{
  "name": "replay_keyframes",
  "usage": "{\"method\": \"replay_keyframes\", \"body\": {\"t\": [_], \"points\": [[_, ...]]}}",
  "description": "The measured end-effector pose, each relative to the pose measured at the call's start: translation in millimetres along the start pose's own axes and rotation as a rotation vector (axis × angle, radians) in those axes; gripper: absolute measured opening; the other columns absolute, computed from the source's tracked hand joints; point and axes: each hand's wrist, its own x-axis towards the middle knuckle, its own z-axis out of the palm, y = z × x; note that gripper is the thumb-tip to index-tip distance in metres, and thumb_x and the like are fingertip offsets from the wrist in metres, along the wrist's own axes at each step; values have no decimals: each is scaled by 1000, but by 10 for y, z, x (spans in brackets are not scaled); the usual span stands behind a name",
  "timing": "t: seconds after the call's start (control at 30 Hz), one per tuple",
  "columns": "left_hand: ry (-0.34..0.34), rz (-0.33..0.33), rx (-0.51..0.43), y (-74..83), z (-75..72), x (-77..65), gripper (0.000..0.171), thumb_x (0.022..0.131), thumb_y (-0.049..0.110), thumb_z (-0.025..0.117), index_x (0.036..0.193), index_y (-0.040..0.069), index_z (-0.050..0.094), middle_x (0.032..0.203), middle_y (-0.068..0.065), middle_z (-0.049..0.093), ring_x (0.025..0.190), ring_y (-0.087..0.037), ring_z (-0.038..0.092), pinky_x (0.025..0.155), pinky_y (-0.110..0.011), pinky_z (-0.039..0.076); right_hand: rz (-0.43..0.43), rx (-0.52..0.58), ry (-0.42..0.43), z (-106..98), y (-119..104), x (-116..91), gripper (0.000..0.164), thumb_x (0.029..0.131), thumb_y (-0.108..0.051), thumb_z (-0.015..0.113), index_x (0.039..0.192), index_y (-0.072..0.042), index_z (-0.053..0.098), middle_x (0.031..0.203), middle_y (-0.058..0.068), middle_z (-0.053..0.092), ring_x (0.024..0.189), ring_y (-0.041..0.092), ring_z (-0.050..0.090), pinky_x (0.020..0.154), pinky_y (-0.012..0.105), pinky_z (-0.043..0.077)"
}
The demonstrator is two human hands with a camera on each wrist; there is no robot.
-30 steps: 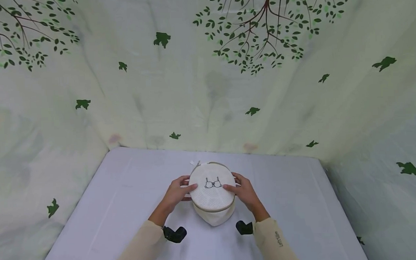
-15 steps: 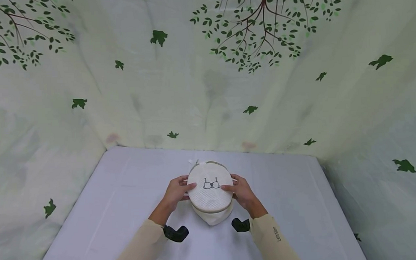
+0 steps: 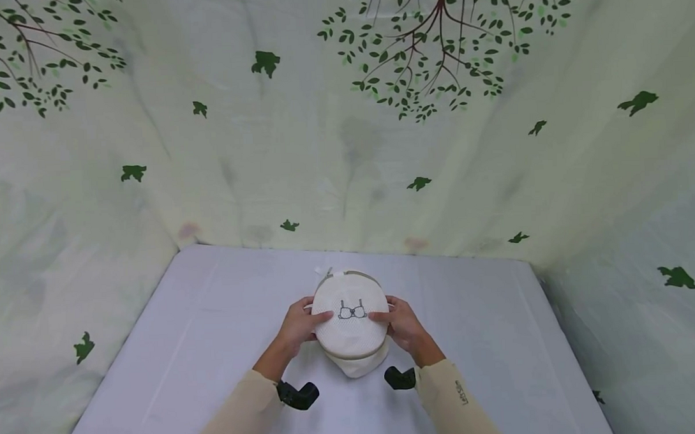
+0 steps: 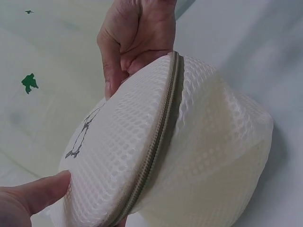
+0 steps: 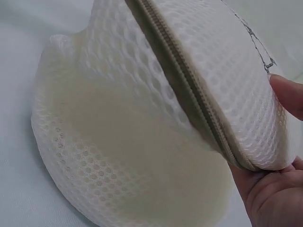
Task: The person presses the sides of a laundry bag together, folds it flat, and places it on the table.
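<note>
On the left, the left hand (image 3: 298, 325) grips the side of a round white mesh laundry bag (image 3: 351, 319), its thumb laid over the top face next to the small printed bra drawing (image 3: 351, 311) and its other fingers curled under the rim. Against the picture from a second ago, this hand has drawn slightly in toward the body and the bag has come with it, sitting a touch nearer the person on the pale tablecloth (image 3: 213, 324). The left wrist view shows the tan zipper (image 4: 156, 146) running shut round the rim, with the thumb (image 4: 38, 194) pressed on the lid face.

In the middle, the bag is tilted, lid face up toward the head camera, its soft lower half sagging on or just above the cloth near the front edge of the table; I cannot tell whether it touches.

On the right, the right hand (image 3: 405, 327) mirrors the left, pinching the opposite side with the thumb on top and fingers beneath; it too has slid inward since the earlier pictures. The right wrist view shows the thumb tip (image 5: 289, 94) on the lid and the palm under the zipper seam (image 5: 189, 80).

Judging from these small shifts, the two hands seem to be turning or settling the closed bag rather than opening it
</note>
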Motion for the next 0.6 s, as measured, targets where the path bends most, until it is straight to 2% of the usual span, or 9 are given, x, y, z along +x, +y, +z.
{"method": "replay_keyframes", "body": {"t": [0.23, 0.6], "points": [[-3, 13, -6, -24, -18, 25, 52, 87, 4, 69, 133, -6, 48, 115, -25, 65, 80, -20, 68, 65, -35, 57, 32, 9, 18, -59, 41, 37, 44, 91, -7, 65, 130, 7, 50, 99, 10, 68, 78, 16, 67, 64, 27, 55], [-10, 5, -26, -16, -29, 62, 51, 85, 0, 70, 131, -8, 50, 119, -25, 63, 84, -18, 67, 70, -32, 56, 35, 5, 33, -87, 54, 43, 40, 89, -6, 67, 125, 6, 55, 94, 8, 70, 77, 17, 69, 64, 27, 56]]}}
